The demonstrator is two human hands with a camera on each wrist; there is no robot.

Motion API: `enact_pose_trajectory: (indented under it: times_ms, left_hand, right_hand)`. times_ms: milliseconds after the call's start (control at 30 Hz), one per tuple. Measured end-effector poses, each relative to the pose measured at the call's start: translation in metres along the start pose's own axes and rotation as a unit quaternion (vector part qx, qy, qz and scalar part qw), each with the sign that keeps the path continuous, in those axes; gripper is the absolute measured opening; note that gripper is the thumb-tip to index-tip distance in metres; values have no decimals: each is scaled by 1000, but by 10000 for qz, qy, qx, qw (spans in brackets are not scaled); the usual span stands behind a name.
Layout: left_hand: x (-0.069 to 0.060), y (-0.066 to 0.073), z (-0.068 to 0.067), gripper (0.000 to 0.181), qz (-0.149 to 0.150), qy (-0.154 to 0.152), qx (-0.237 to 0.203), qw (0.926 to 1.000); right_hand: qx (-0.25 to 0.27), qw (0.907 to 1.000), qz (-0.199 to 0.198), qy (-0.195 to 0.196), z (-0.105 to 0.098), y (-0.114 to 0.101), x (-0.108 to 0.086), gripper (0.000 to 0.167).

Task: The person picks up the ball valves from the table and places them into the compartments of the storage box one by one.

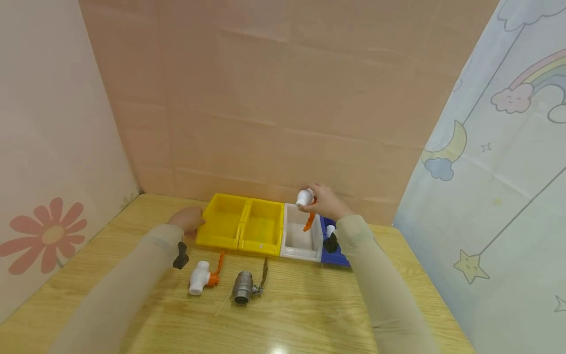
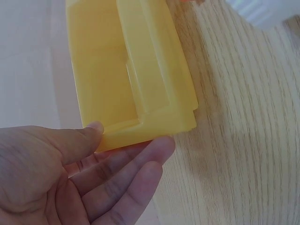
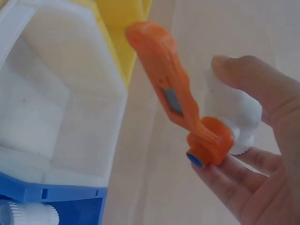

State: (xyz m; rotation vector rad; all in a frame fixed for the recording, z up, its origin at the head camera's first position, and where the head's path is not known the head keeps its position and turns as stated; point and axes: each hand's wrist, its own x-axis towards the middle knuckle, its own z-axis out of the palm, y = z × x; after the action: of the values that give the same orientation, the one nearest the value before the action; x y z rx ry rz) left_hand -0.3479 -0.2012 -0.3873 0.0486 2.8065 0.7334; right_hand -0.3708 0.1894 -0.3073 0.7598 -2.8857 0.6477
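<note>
My right hand [image 1: 326,200] holds a white ball valve [image 1: 304,197] with an orange lever above the white bin [image 1: 301,246]. In the right wrist view, thumb and fingers grip the valve's white body [image 3: 229,108], and its orange lever [image 3: 161,70] points away from the palm. My left hand [image 1: 187,220] pinches the outer rim of the leftmost yellow bin [image 1: 221,221]; in the left wrist view the thumb lies on the rim of that yellow bin [image 2: 126,136] and the fingers lie beneath it.
A second yellow bin [image 1: 262,226] and a blue bin [image 1: 337,258] complete the row; a white fitting [image 3: 33,213] lies in the blue one. Nearer on the table are another white ball valve [image 1: 200,278] with orange lever and a metal ball valve [image 1: 242,287]. Curtains hang behind and beside.
</note>
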Motion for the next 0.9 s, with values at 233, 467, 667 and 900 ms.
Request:
enact_pose_trajectory:
  times_ms: [233, 467, 667, 900]
  left_hand:
    - [0, 0, 0, 41, -29, 30, -64, 10000]
    - [0, 0, 1, 41, -22, 21, -60, 10000]
    - [-1, 0, 2, 37, -66, 15, -179, 9998]
    - [-2, 1, 0, 35, -6, 29, -82, 10000]
  right_hand:
    - [-42, 9965, 282, 784, 17, 18, 3, 59]
    - [7, 9949, 646, 769, 41, 30, -1, 59]
    - [53, 9944, 881, 587, 55, 31, -3, 53]
    - [-148, 9950, 917, 376, 68, 34, 2, 54]
